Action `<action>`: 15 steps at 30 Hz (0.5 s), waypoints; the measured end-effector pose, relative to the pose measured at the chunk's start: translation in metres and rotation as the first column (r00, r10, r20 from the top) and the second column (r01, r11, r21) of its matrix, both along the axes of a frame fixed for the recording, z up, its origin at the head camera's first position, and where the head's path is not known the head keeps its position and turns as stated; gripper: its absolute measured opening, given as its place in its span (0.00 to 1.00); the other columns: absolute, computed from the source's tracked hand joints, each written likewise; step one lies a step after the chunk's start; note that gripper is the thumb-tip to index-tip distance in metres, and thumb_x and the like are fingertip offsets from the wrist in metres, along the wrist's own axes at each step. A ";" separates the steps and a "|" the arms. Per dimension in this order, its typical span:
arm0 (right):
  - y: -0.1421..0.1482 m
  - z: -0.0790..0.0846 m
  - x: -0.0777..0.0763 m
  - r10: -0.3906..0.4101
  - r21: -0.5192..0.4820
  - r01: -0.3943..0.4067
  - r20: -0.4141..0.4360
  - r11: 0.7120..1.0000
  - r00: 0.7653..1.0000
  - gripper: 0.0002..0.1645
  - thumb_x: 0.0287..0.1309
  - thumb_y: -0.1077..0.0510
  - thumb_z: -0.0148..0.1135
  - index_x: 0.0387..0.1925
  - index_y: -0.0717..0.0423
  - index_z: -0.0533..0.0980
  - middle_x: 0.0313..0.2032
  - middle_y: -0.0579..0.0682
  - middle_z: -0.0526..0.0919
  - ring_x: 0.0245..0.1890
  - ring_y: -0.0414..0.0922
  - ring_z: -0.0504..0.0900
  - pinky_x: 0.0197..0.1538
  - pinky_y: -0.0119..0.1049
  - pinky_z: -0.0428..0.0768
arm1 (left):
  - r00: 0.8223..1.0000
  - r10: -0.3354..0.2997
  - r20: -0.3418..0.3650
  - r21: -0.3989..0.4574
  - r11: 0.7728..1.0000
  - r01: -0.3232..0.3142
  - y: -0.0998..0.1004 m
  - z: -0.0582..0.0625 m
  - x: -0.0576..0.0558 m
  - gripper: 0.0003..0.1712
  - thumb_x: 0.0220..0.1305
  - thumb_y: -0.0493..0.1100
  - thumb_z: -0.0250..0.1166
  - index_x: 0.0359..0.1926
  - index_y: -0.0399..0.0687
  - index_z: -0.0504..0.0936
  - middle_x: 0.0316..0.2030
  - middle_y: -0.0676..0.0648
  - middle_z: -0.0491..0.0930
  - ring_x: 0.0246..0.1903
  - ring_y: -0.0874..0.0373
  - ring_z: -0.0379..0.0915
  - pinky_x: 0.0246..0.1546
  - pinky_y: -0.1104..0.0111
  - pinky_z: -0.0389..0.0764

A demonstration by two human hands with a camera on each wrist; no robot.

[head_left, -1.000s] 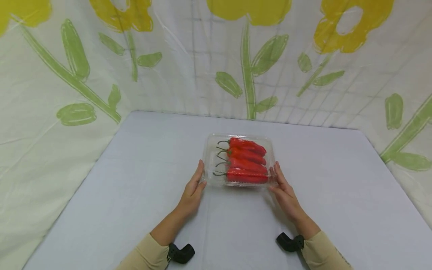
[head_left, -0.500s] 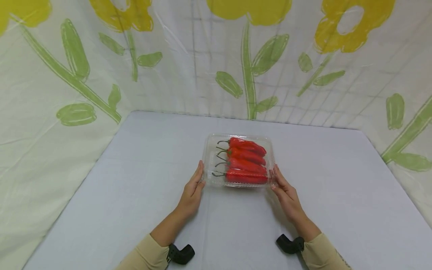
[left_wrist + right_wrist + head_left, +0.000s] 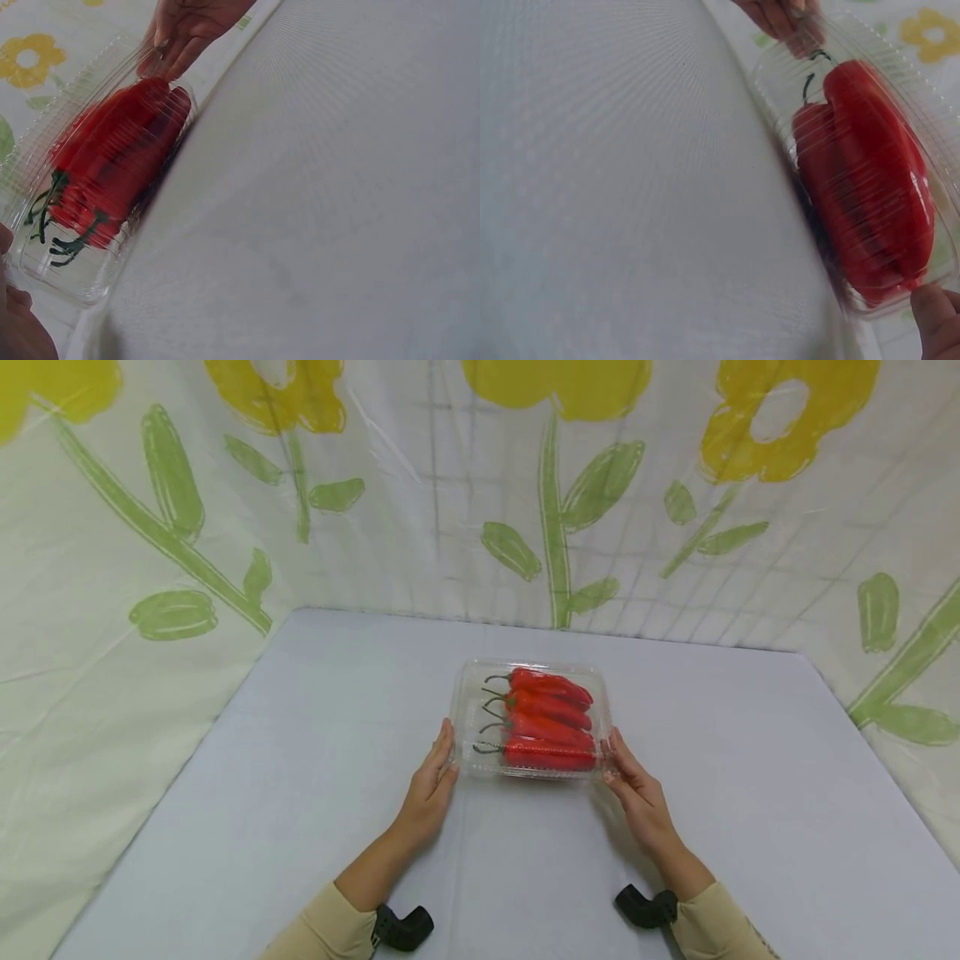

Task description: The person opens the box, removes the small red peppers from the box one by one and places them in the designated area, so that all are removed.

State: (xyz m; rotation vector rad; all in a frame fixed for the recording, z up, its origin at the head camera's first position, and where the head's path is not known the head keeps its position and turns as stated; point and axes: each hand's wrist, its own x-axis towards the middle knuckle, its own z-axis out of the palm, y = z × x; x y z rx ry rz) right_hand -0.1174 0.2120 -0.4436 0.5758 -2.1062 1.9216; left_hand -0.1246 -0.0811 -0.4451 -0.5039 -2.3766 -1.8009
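Observation:
A clear plastic clamshell container (image 3: 468,714) with its lid down is at the middle of the table. Inside lie several red peppers (image 3: 551,703) side by side, their green stems toward the left. My left hand (image 3: 426,792) holds the container's left side near the front corner, thumb in front and fingers along the side. On the opposite side my right hand (image 3: 639,795) grips the right edge, thumb at the front corner. Both wrist views show the ribbed container wall (image 3: 780,71) between the two hands. Whether its base touches the cloth I cannot tell.
A white cloth covers the table (image 3: 337,693). Behind and at both sides hangs a white curtain (image 3: 405,527) printed with yellow flowers and green leaves. Black curved devices (image 3: 405,928) are worn on both wrists, over beige sleeves (image 3: 330,922).
The right hand's fingers shifted slightly down along the container's right edge. The container and the left hand stay practically in place; the head view tilted a little.

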 end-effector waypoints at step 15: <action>-0.002 0.001 0.002 -0.032 -0.011 0.033 0.018 0.999 0.999 0.28 0.59 0.75 0.44 0.61 0.81 0.54 0.63 0.29 0.63 0.60 0.22 0.65 0.55 0.15 0.68 | 0.997 0.072 -0.016 -0.062 0.995 -0.073 0.005 0.001 0.001 0.32 0.66 0.33 0.48 0.70 0.34 0.51 0.72 0.42 0.48 0.72 0.48 0.41 0.70 0.65 0.42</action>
